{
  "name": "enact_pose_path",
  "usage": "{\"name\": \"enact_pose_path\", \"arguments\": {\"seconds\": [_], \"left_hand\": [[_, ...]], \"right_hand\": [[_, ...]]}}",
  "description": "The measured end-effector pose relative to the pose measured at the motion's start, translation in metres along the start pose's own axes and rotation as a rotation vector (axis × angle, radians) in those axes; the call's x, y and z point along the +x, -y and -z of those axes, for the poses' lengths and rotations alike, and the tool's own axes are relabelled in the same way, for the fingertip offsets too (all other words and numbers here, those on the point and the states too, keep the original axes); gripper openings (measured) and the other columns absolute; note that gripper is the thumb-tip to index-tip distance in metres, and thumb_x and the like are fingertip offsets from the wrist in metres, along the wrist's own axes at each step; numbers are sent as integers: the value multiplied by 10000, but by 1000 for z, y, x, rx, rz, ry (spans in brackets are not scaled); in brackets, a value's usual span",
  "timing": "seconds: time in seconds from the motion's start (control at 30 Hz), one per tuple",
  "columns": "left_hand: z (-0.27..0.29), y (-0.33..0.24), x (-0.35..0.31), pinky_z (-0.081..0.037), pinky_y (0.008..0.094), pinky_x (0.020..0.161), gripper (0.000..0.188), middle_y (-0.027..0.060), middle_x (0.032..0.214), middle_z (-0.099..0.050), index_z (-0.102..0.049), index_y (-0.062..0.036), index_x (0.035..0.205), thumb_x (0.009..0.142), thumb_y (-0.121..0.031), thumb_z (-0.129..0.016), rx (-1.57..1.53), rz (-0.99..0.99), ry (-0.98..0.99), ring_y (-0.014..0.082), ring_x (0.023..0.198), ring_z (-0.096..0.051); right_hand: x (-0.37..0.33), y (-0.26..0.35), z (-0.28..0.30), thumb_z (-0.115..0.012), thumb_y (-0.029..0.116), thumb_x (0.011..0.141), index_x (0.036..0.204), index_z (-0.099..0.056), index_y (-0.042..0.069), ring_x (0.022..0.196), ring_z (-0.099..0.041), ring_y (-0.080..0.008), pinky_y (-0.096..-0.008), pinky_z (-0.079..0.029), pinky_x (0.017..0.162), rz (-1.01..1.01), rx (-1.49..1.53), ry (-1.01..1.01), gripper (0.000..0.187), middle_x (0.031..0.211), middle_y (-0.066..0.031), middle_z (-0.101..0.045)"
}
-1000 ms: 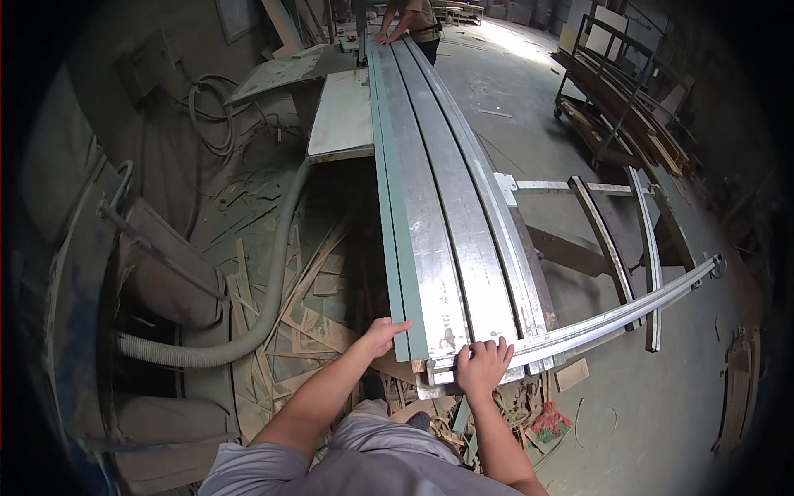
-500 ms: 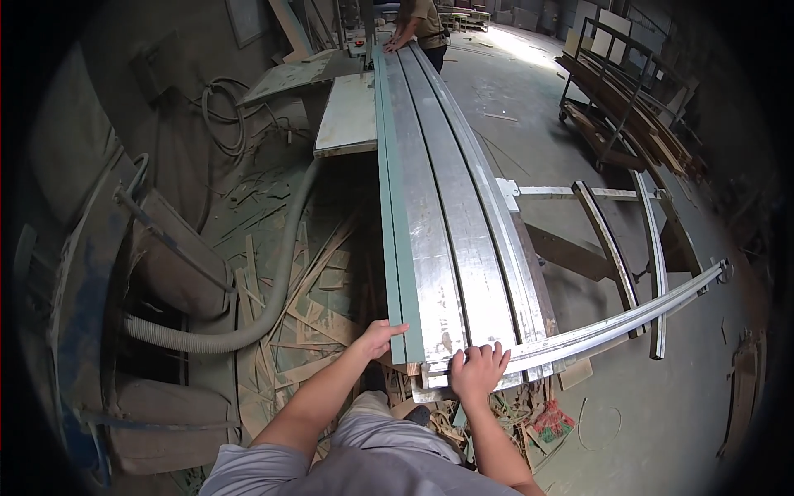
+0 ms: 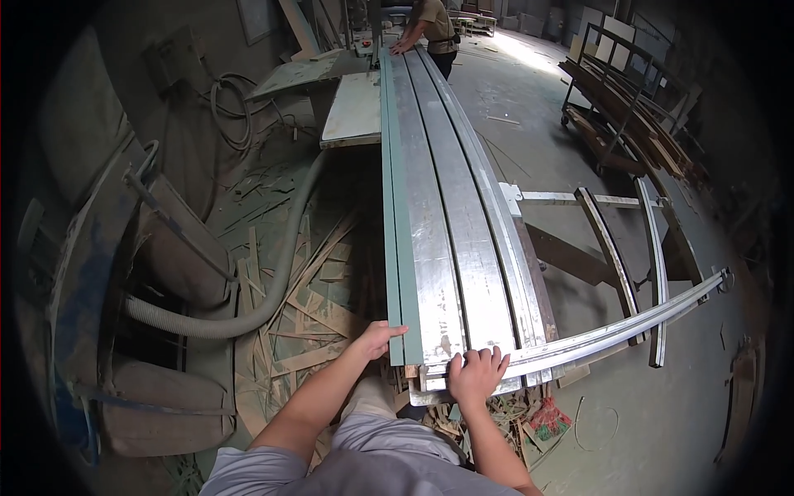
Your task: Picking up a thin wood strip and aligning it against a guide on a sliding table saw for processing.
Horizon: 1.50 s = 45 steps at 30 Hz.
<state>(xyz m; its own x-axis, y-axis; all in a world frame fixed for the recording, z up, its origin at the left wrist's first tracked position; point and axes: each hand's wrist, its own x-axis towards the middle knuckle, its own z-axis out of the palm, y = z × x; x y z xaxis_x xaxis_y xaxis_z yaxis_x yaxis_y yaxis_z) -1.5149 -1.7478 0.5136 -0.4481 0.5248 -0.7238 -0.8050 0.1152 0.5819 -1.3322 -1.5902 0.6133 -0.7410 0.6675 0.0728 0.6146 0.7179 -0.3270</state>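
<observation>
Woodworking workshop, as shown by the long grooved metal machine table (image 3: 455,182) at centre, wood offcuts (image 3: 322,316) strewn at left, a ribbed hose (image 3: 182,324), and, far right, a wheeled rack (image 3: 614,142) bearing boards (image 3: 662,145).

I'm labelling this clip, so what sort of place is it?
Probably a woodworking shop: there's a long metal table with slots, wood scraps strewn beside it, and a cart loaded with boards.
</observation>
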Motion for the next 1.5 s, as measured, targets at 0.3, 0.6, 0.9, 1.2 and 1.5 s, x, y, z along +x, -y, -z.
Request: {"name": "enact_pose_path", "arguments": {"seconds": [0.3, 0.6, 0.9, 1.2, 1.5], "left_hand": [[-12, 21, -16, -542, 354, 770, 299, 108, 1037, -664, -602, 1, 1098, 843, -114, -708, 7, -13, -37, 202, 896, -655], [-16, 35, -29, -537, 350, 767, 288, 98, 1016, -667, -601, -7, 1077, 835, -115, -714, 10, -7, -50, 201, 889, -652], [-15, 47, -52, -554, 340, 745, 269, 101, 1002, -668, -594, -2, 1088, 855, -99, -687, -12, -24, -38, 193, 868, -659], [-24, 73, -64, -535, 340, 769, 304, 102, 1028, -663, -605, 0, 1080, 834, -139, -716, 19, -26, -57, 193, 889, -644], [-29, 89, -84, -536, 333, 774, 297, 95, 1023, -666, -603, 2, 1097, 843, -114, -704, -8, -31, -61, 184, 892, -649]], "right_hand": [[-20, -14, 7, -543, 324, 815, 798, -680, 25, 1170, -449, -408, -573, -173, 1097, 30, 2, -30, 329, 976, -192, -605], [-39, -19, 10, -536, 329, 829, 840, -687, 25, 1182, -442, -389, -560, -168, 1106, 36, -55, -7, 340, 997, -179, -612], [-48, -17, 21, -536, 332, 831, 818, -686, 8, 973, -566, -312, -543, -246, 1072, 123, -145, 139, 357, 900, -154, -633], [6, 10, -16, -666, 693, 688, 801, -743, 45, 753, -680, -314, -388, -523, 708, 138, -76, 915, 662, 764, -168, -692], [-17, 3, -5, -699, 662, 673, 793, -740, 34, 736, -680, -301, -389, -518, 689, 122, -40, 900, 641, 748, -163, -689]]}}
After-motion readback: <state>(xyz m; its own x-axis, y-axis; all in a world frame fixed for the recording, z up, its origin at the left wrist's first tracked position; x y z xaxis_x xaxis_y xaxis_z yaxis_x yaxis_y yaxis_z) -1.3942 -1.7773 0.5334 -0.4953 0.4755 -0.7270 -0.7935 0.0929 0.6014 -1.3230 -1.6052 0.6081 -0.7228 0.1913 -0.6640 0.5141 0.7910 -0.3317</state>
